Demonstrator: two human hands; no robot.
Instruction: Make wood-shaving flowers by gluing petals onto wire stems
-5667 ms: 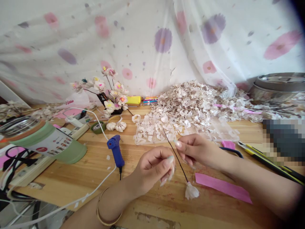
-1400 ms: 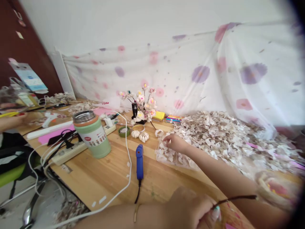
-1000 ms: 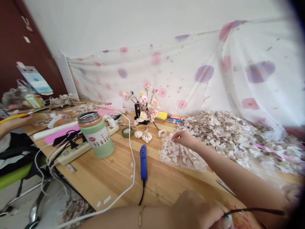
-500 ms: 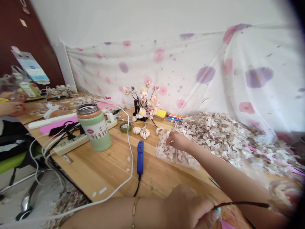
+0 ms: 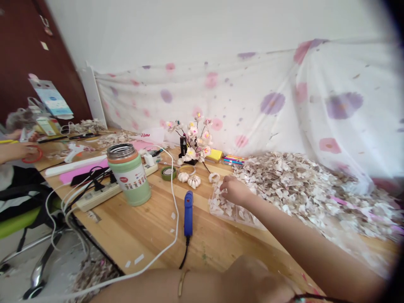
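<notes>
My right hand (image 5: 236,190) is over a clear plastic box (image 5: 252,223) that holds pale, papery petals (image 5: 231,209). Its fingers are bent down and together among the petals; whether a petal is between the fingertips is hidden. At the bottom edge, my left hand (image 5: 260,278) is closed around a thin dark flower stem (image 5: 315,297). Only part of that stem shows, and the fingertips are cut off by the frame. In front of the box lies a blue hot glue gun (image 5: 188,214) with a black cord.
A large petal heap (image 5: 290,181) fills the back right. Behind stand a handmade flower arrangement (image 5: 194,141), garlic bulbs (image 5: 193,181) and green tape (image 5: 168,173). A green flask (image 5: 129,179), a power strip (image 5: 101,193) and a white cable (image 5: 168,248) occupy the left. Another person's hand (image 5: 23,151) holds red-handled scissors.
The view has shifted, so the table sits slightly lower and farther right. My left hand and the stem have sunk toward the bottom edge; the flower on the stem has left view.
</notes>
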